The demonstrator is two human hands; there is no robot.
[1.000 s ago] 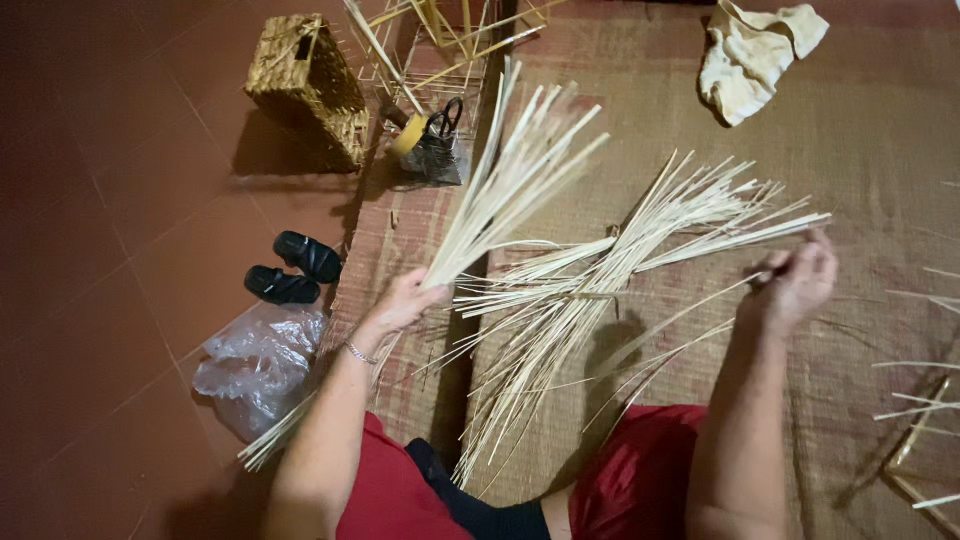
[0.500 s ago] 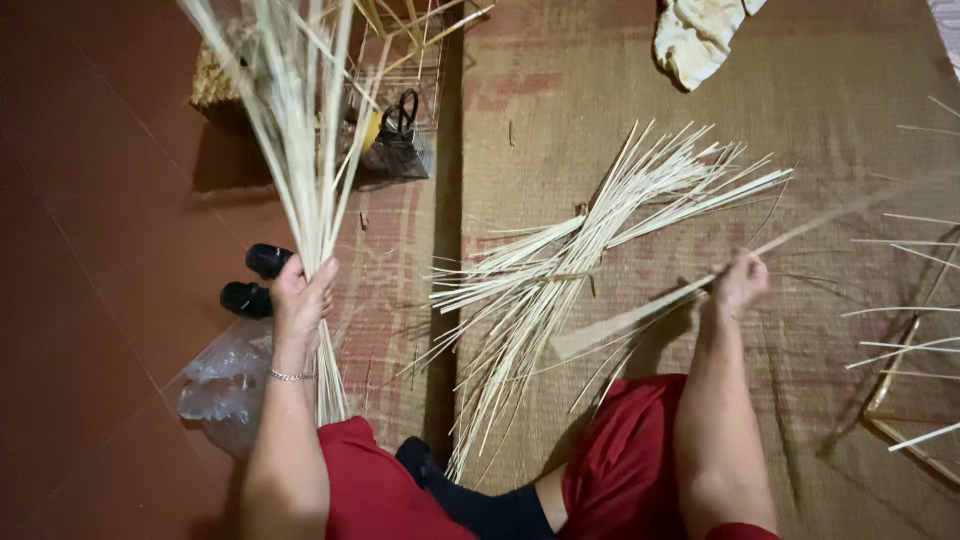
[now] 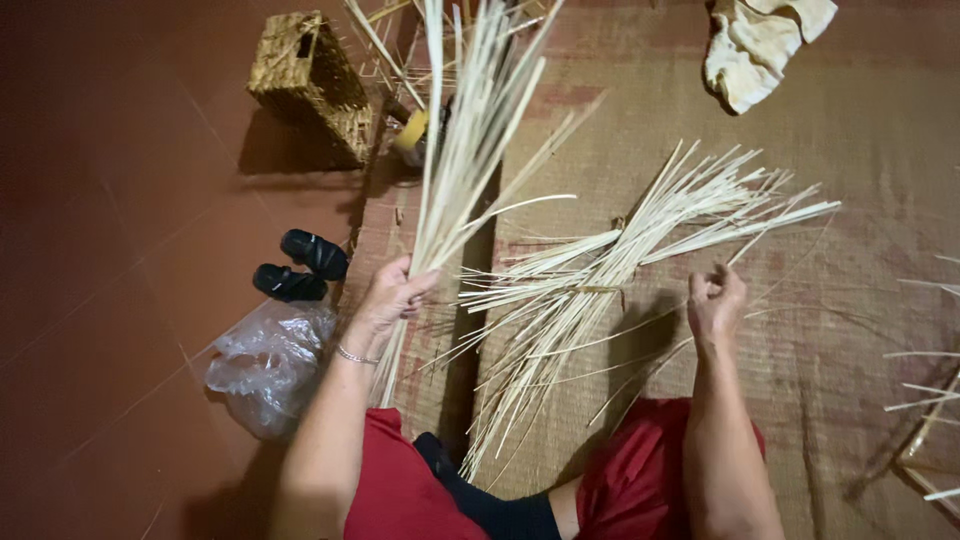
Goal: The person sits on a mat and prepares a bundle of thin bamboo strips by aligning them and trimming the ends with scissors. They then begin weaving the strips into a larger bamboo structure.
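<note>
Raised since before, left hand (image 3: 392, 296) grips strip bundle (image 3: 462, 150) upright; right hand (image 3: 716, 300) closed, contents unclear; keep strips aligned.

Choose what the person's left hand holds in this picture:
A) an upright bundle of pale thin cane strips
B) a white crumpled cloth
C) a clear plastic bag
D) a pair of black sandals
A: the left hand is closed around an upright bundle of pale thin cane strips, with the strips rising past its fingers.
</note>
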